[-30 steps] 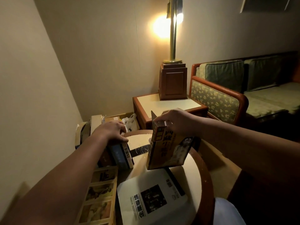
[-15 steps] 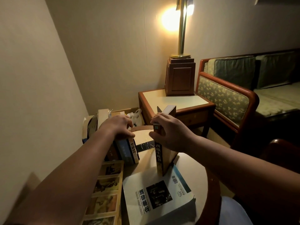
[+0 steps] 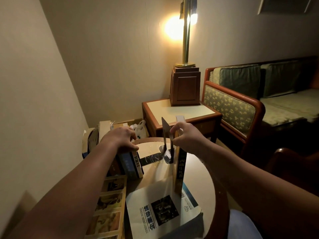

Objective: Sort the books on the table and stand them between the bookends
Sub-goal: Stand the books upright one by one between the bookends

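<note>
The right grip [image 3: 186,137] pinches the upright book [image 3: 179,168] by its top, with the metal bookend [image 3: 166,133] just left of that grip. The left grip [image 3: 120,139] clamps the row of standing books [image 3: 133,165] beneath it. Best slide the book flush, keeping it vertical.

Left hand [image 3: 119,139], right hand [image 3: 187,138] both gripping

The sofa [image 3: 229,107] is green with a leaf pattern, the lamp [image 3: 185,40] brass-gold, the magazine [image 3: 141,200] white, one book [image 3: 128,165] blue.
</note>
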A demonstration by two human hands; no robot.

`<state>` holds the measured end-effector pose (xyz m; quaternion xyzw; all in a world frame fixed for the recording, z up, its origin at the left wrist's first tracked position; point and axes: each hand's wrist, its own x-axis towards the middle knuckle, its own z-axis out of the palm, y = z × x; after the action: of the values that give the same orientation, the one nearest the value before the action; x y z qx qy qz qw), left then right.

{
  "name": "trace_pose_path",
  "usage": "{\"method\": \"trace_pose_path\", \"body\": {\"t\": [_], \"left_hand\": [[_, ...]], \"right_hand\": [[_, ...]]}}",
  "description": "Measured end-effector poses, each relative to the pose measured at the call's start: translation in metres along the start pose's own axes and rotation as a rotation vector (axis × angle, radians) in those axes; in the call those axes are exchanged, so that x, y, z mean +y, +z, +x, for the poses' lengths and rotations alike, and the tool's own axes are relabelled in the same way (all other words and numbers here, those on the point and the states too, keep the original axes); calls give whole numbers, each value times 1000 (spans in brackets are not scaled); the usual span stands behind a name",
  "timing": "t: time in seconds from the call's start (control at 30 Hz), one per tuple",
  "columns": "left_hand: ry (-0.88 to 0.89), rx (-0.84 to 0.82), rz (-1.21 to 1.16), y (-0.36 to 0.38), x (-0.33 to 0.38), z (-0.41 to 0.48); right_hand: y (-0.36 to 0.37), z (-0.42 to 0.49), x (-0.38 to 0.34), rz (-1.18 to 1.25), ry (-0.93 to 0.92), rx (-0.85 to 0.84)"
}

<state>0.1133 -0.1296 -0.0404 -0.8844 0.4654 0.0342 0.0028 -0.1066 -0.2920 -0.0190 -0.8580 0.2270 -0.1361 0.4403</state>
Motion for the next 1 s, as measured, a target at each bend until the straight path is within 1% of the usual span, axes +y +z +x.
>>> {"method": "trace_pose_path", "body": {"t": [0.03,0.1,0.23,0.37,0.5,0.67,0.77,0.9,1.0], "left_hand": [[-1,-2,3,0,0,0],[-2,-3,3,-1,1,0],[3,-7,-4,-1,1,2],[1,2,-5,-1,1,2],[-9,15,-6,0,1,0],[-51,49,-30,1,3,-4],[-68,67,-49,-1,7,-5],[-116,117,-172,3,7,-4],[-63,98,-91,2,6,-1]], "right_hand": [[-5,-2,-3,-29,38,-40],[-10,-5,-3,-97,40,-50],[-13,-10,-6,-236,-135,65],[-31,-8,-33,-216,-163,68],[-37,-7,-66,-224,-297,178],[-20,8,-85,-221,-363,259],[0,26,-80,-228,-381,252],[30,56,-59,-222,-329,229],[54,74,-37,-216,-327,204]]}}
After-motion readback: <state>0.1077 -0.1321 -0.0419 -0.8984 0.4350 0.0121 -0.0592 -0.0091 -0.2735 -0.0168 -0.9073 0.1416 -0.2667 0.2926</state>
